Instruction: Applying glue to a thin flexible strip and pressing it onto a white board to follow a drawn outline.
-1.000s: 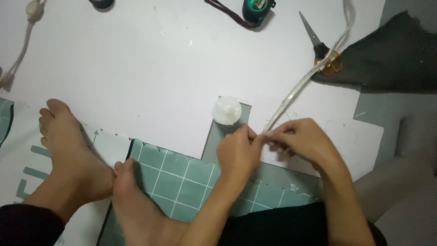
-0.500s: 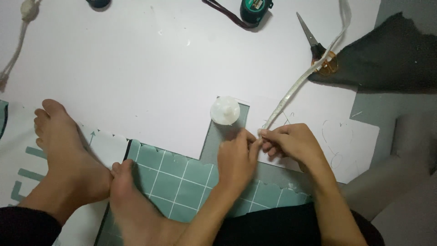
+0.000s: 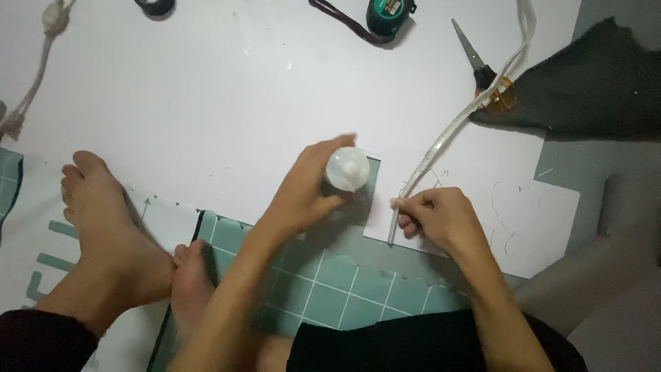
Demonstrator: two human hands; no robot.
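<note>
The left hand [image 3: 303, 189] wraps its fingers around a small round white bottle [image 3: 346, 168]. The right hand [image 3: 437, 217] pinches the end of a long clear tube [image 3: 447, 134]. This looks like the gluing step; next the bottle tip must meet the tube end just beside the right fingers.

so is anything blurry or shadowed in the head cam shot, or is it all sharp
Head view: the left hand is smeared by motion blur at the fingertips around the small white round container; the right hand pinching the pale tube is sharper. Light is soft and even, with a faint shadow under the left hand on the green cutting mat. The white sheet shows no harsh glare.
</note>
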